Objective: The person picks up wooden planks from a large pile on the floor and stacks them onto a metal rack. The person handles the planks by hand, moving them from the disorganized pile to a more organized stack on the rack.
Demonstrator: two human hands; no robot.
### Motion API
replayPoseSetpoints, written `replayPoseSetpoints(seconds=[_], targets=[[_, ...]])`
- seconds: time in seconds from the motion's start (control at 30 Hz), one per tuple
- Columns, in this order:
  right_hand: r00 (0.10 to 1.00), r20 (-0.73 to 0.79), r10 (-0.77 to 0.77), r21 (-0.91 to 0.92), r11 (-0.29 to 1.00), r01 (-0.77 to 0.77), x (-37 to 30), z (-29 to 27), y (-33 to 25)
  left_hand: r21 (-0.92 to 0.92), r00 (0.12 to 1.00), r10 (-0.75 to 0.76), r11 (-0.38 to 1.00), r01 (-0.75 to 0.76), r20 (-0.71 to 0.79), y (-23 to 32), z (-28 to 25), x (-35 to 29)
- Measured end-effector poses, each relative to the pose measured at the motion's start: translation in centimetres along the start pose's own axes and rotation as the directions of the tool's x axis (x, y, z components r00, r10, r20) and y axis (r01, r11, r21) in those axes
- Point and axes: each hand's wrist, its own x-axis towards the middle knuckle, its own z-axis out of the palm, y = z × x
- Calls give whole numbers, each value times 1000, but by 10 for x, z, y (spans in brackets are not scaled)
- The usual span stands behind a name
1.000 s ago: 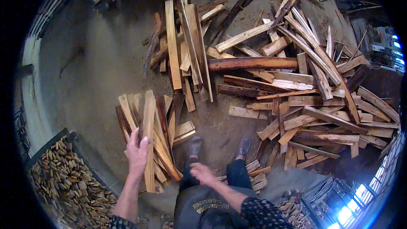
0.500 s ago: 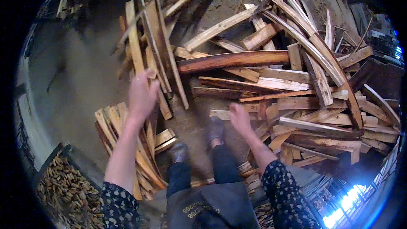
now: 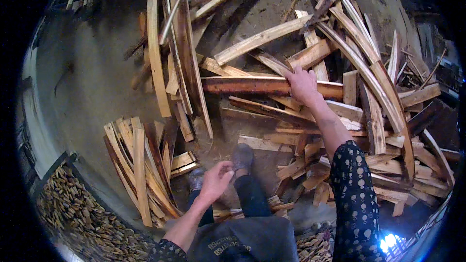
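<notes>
My right hand (image 3: 303, 86) is closed over the middle of a long reddish-brown bark-edged wood slab (image 3: 247, 86). The slab lies crosswise, its pale cut edge facing up. My left hand (image 3: 217, 180) hangs in front of my lap with fingers loosely curled and apart, and nothing shows in it. Nearest to it on the left is a bundle of wood strips (image 3: 139, 174) with short block ends beside my shoe. Farther off, a stack of long, narrow boards (image 3: 156, 53) points away from me.
A tangled heap of split wood (image 3: 383, 111) fills the right side. Small wood pieces (image 3: 82, 213) fill a bordered area at lower left. My shoes (image 3: 242, 157) stand on the brown floor between the piles. A bright light glares at lower right.
My left hand has drawn back from the long boards toward my lap. My right hand has reached forward and right onto the bark-edged slab, which has rolled so its pale edge shows.
</notes>
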Motion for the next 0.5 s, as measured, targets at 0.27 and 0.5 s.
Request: replayPoseSetpoints(seconds=[0.27, 0.5], targets=[[928, -91, -362, 376, 850, 368, -35, -20, 19, -362, 998, -15, 932, -10, -64, 27, -1, 10], [875, 136, -465, 695, 675, 250, -78, -74, -58, -864, 983, -181, 497, 81, -12, 59, -5, 12]])
